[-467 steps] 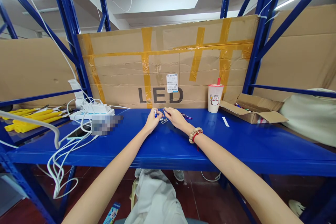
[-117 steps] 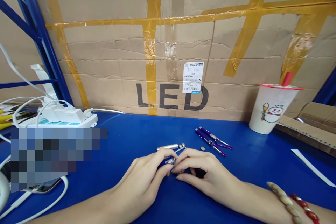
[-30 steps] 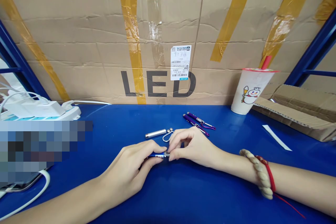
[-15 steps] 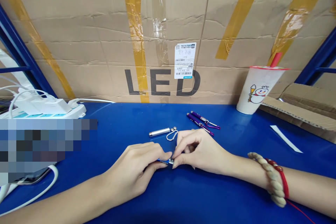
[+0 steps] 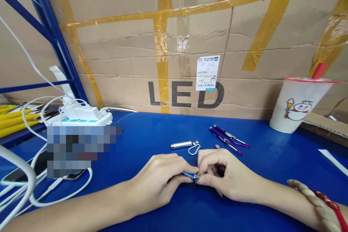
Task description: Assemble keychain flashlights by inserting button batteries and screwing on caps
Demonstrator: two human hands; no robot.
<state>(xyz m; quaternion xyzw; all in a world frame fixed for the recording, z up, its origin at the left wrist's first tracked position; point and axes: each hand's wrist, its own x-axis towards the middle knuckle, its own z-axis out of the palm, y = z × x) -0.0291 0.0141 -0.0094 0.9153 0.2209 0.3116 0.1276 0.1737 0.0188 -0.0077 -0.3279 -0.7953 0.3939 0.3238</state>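
Observation:
A small blue pen-shaped torch (image 5: 190, 176) lies between both hands, low over the blue shelf (image 5: 141, 141). My left hand (image 5: 160, 179) is closed round its body. My right hand (image 5: 221, 175) pinches its silver tip with thumb and forefinger. Just behind the hands lie a silver tube (image 5: 181, 145), a metal clip (image 5: 194, 149) and small round button cells (image 5: 217, 146). Two purple pen torches (image 5: 227, 139) rest further right.
A taped cardboard sheet marked LED (image 5: 187, 94) stands as a back wall. A white drink cup (image 5: 297, 107) stands at right. A white power strip (image 5: 84, 117) with cables and a phone (image 5: 19, 174) lie at left. Yellow-handled tools (image 5: 13, 119) are far left.
The view has shifted, so everything sits further right and lower in the picture. Both hands keep their hold on the blue torch; the loose parts behind have not moved.

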